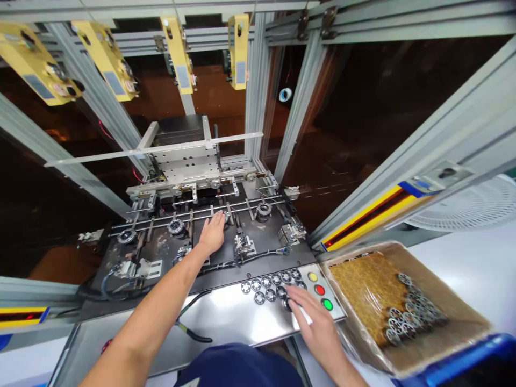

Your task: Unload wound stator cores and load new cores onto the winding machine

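Looking into aluminium-framed machine (258,107). Black fixture plate (266,239) inside carries cross rails (193,215) and ring nests. Steel panel (226,317) sits in front of it. Cardboard box (443,344) at right is part full of metal rings (411,314). Noted left hand (212,232): fingers straight, close together, laid flat on the rails at mid-plate, nothing visibly gripped. Noted right hand (318,322): fingers spread, tips on loose rings (268,285) lying on the panel, just beside the yellow, red and green buttons (320,290).
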`<state>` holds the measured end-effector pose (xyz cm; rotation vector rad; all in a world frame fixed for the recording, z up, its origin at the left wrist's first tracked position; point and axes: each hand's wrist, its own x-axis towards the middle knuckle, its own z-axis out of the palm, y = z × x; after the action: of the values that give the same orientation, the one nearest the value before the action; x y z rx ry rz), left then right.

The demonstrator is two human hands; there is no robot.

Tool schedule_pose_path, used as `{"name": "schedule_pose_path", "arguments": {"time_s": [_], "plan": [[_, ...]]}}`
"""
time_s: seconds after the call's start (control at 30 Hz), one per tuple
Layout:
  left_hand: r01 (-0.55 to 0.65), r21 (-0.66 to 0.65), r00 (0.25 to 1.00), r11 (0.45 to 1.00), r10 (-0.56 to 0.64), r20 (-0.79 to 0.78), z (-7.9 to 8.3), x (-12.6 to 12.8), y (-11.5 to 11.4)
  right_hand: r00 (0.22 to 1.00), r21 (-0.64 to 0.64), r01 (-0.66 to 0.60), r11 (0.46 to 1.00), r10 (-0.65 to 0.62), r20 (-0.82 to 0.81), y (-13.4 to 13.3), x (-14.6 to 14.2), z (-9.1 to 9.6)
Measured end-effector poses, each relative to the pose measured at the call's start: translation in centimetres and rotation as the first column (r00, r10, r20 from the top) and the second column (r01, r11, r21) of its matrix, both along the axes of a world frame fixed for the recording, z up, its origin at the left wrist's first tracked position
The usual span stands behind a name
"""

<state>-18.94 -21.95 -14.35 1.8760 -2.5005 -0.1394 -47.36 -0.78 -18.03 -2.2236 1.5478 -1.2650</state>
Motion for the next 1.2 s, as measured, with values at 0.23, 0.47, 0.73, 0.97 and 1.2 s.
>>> {"name": "schedule_pose_path", "arguments": {"time_s": [0.23, 0.47, 0.73, 0.97, 1.2], "plan": [[0.030, 0.037, 0.997, 0.999, -0.032, 0.066, 2.2, -1.0, -0.5, 0.994, 0.025, 0.112, 0.993, -0.111, -0.022, 6.6, 2.2, -6.9], [-0.139, -0.320, 0.965, 0.937, 0.056, -0.255, 6.2, -1.4, 7.2, 0.984, 0.010, 0.130, 0.991, -0.128, -0.127, 3.7, 1.7, -7.4], [-0.368, 0.289, 0.509, 0.884, 0.452, -0.733, -1.9, 5.4, 25.0, 0.923, 0.070, 0.201, 0.977, -0.165, -0.346, 3.9, -0.6, -8.7], [-0.471, 0.546, 0.103, 0.693, 0.658, -0.746, -4.4, 6.3, 29.0, 0.951, 0.215, 0.087, 0.973, -0.017, -0.309, 3.2, 2.2, -8.6], [-0.364, 0.689, 0.059, 0.627, 0.754, -0.654, -2.8, 5.2, 28.3, 0.972, 0.372, -0.082, 0.925, 0.156, -0.175, 2.2, 4.0, -7.0]]}}
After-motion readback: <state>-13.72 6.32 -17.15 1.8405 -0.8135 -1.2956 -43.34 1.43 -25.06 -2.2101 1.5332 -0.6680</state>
